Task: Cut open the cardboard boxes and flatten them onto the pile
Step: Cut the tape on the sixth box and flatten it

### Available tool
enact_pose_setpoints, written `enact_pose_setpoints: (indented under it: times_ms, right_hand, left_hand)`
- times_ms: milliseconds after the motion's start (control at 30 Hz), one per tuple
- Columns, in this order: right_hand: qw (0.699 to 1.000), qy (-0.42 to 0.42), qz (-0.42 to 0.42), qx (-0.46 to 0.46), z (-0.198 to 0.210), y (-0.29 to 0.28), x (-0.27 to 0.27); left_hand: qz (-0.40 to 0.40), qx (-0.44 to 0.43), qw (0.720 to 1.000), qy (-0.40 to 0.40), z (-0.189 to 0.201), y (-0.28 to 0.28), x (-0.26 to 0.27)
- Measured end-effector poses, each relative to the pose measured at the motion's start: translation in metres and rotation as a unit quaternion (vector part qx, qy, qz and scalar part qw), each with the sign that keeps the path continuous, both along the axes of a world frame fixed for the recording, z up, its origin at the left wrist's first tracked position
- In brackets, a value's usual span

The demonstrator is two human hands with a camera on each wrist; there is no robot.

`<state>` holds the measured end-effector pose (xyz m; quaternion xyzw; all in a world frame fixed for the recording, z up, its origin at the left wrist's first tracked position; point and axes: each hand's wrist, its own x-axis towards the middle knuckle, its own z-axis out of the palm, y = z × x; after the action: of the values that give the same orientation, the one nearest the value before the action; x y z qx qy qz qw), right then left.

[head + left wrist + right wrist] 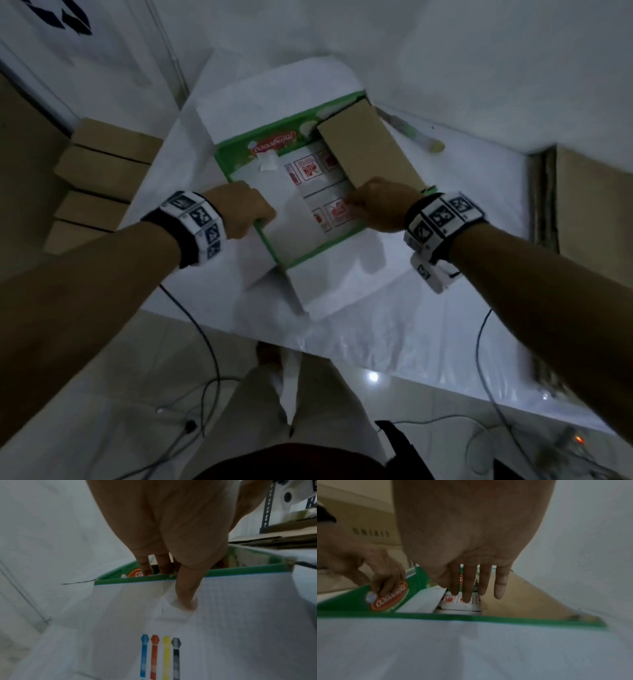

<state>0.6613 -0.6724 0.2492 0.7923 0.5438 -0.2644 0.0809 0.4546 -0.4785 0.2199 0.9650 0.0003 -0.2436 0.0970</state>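
The box [291, 205], white outside with green rims, is standing open at the centre of the head view on the counter [479, 212], its flaps spread outward. The left hand [239, 212] is gripping the box's left wall: fingers [145, 563] are hooking inside the rim while the thumb [187, 591] is pressing the outer face. The right hand [376, 202] is reaching into the box with fingers [467, 585] extended and straight, pointing down toward the printed panel [315, 185] at the bottom. A brown flap [366, 150] is lying just right of them. A stack of boxes [102, 171] is sitting at left.
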Motion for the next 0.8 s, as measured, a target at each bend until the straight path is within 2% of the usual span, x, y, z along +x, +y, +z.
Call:
enact_pose_setpoints:
  times_ms: [133,267,333,400,433,500,567,633,700,800]
  right_hand:
    - [0.977,-0.081,0.145,-0.131,-0.008,0.013,-0.002]
    - [0.96,-0.095,0.226,-0.133,-0.012,0.019,-0.015]
    - [0.944,-0.099,0.265,-0.168,-0.017,0.025,-0.024]
    - [0.945,-0.099,0.259,-0.176,-0.015,0.032,-0.029]
    - [0.948,-0.111,0.259,-0.15,-0.007,0.035,-0.028]
    - [0.95,-0.151,0.27,-0.049,0.016,0.04,-0.022]
    - [0.956,-0.171,0.236,0.023,0.043,0.037,-0.007]
    - [0.955,-0.223,0.194,0.001,0.066,0.027,0.01]
    - [0.945,-0.284,0.142,-0.084,0.079,0.016,0.031]
    - [0.945,-0.271,0.034,-0.178,0.07,-0.01,0.053]
  left_hand:
    - [-0.018,0.098,0.99,0.102,0.009,0.035,-0.014]
    - [0.007,0.127,0.985,0.116,0.008,0.055,-0.024]
    - [0.031,0.12,0.986,0.113,0.007,0.056,-0.026]
    - [0.049,0.101,0.987,0.113,0.005,0.058,-0.025]
    - [0.055,0.089,0.988,0.111,0.003,0.061,-0.027]
    - [0.064,0.061,0.992,0.094,-0.001,0.069,-0.032]
    - [0.085,0.034,0.994,0.06,-0.005,0.074,-0.037]
    - [0.103,0.009,0.994,0.024,-0.008,0.075,-0.039]
    - [0.124,0.0,0.992,0.023,-0.009,0.072,-0.037]
    - [0.151,0.012,0.986,0.07,0.0,0.058,-0.024]
